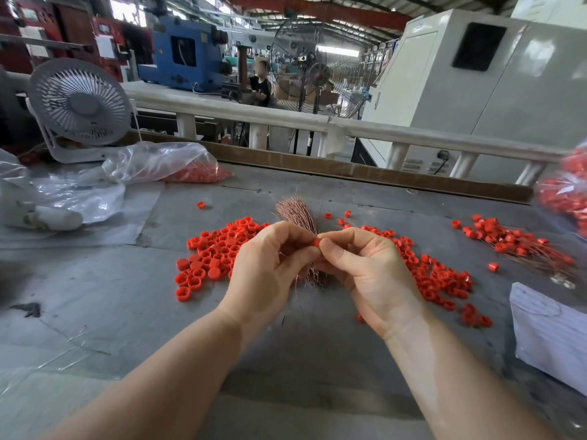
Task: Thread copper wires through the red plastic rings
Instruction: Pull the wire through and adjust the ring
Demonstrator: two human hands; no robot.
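Small red ring (pinched), glossy

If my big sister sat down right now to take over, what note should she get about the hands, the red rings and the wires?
Left hand: grips the copper wire bundle and helps pinch one red ring.
Right hand: fingers pinch the same ring from the other side.
Loose rings: one pile on the table left of the hands, another to the right.
Done: a heap of rings with wires through them lies far right.
More rings sit in a plastic bag at the back left.
Whether the held ring is threaded yet can't be seen.
Left: thread the remaining loose rings.
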